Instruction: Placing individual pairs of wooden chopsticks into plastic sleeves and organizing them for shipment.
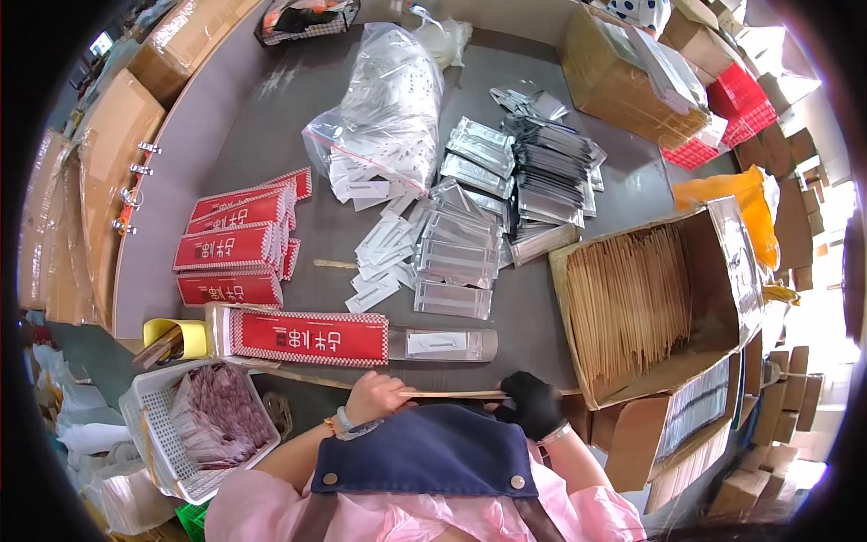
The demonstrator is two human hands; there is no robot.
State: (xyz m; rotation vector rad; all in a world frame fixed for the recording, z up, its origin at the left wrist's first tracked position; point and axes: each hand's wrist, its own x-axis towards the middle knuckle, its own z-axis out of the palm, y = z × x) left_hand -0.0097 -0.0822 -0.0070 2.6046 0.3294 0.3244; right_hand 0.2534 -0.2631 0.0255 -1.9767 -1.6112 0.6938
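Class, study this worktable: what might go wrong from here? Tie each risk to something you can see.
1. The left hand and right hand hold thin wooden sticks by the front edge of the table; if a grip slips, they might drop off.
2. Loose white slips lie up against the clear packets, so a stray sweep could mix them.

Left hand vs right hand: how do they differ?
Left hand is bare; right hand wears a black glove. Left hand is at the left part of the thin wood, right hand at its right. Both hold it near the table edge.
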